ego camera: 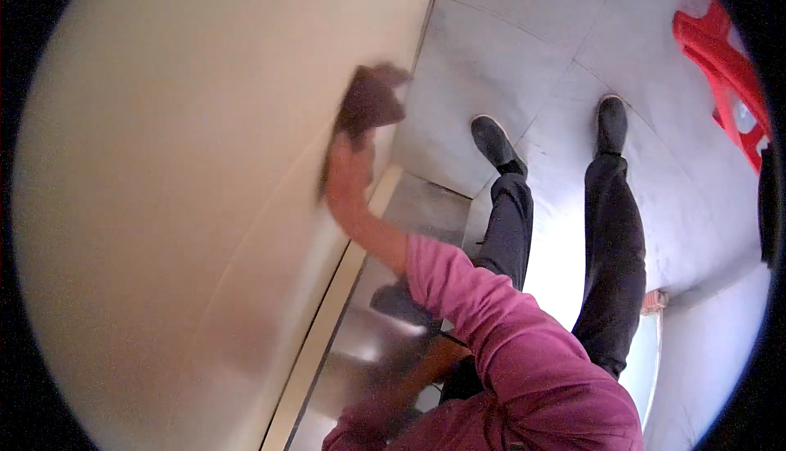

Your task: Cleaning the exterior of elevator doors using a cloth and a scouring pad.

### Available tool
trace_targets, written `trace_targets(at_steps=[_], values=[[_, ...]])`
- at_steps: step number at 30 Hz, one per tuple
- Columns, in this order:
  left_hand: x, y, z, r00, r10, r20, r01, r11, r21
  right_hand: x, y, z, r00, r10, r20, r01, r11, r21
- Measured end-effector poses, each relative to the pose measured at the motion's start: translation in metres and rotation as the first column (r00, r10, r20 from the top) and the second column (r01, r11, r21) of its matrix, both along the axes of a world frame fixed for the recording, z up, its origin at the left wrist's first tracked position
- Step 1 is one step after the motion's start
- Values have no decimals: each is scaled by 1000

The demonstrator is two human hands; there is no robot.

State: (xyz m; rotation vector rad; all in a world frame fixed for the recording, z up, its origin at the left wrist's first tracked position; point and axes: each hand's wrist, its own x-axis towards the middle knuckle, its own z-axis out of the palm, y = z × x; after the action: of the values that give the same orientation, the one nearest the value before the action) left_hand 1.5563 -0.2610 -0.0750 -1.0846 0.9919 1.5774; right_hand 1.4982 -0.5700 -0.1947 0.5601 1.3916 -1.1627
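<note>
A dark maroon cloth (369,102), blurred, lies against a large, smooth beige panel (184,144) near its edge. My right hand (352,155) grips this cloth, though blur hides most of the fingers. The right arm, in a pushed-up pink sleeve, reaches across the front of my body. My left hand is out of sight; a dim forearm shape shows low in the picture, below the right sleeve, partly hidden. A faint curved line crosses the panel.
A cream edge strip (319,334) runs beside the panel, next to a shiny grey surface (430,205) with reflections. My dark shoes (496,143) stand on grey floor tiles (540,76). A red object (724,70) with openings lies at the upper right.
</note>
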Motion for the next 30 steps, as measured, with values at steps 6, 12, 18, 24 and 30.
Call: trace_targets(at_steps=[6,12,18,24,30], values=[[-11,14,18,997,-53,-56,50,997,-67,-7,2,149,850,-187,-492,-144,816,-560],[-10,10,55,995,-40,-87,25,986,-162,-4,25,287,566,-299,-768,-705,307,-639],[-18,-40,98,970,232,-75,-240,964,-117,-30,0,358,429,-739,-519,-812,-64,-580],[-14,-39,122,876,483,3,-443,806,-392,-24,-23,224,916,-175,-361,-260,427,-866],[-8,17,119,842,538,40,-352,604,-716,0,-12,105,890,-300,-343,33,794,-607]])
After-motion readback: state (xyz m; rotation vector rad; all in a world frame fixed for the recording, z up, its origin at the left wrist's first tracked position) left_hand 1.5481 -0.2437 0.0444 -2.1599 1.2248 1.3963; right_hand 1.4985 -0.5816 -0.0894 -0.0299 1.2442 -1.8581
